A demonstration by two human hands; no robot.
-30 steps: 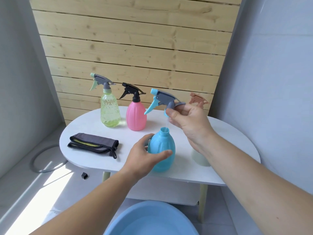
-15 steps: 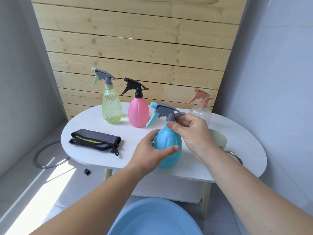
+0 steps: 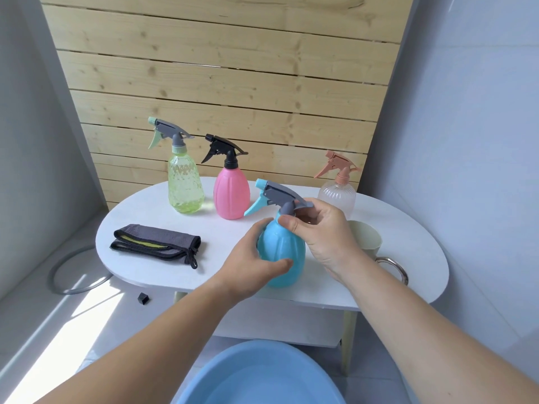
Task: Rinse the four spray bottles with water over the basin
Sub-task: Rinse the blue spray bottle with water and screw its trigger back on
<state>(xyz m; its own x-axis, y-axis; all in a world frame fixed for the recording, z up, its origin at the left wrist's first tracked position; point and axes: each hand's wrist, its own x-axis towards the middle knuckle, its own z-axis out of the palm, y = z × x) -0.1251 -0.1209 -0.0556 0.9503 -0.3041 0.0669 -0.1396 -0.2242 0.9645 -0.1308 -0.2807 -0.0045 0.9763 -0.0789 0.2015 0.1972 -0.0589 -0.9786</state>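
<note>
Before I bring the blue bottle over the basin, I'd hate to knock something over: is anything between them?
Nothing visible. The blue bottle, held by the left hand with the right hand at its spray head, stands near the front edge of the table; the basin lies below, in front. The cloth and cup sit aside.

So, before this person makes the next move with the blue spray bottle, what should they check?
1. Left hand grips the blue bottle by its body: ok.
2. Right hand pinches the spray head at its collar: ok.
3. Spray head sits on the bottle's neck: ok. Screwed tight: cannot tell.
4. Bottle over the basin: not ok, it is over the table; the basin lies nearer and lower.
5. Water inside the bottle: cannot tell, its wall is opaque.
6. Pink bottle stands apart from both hands: ok.
</note>
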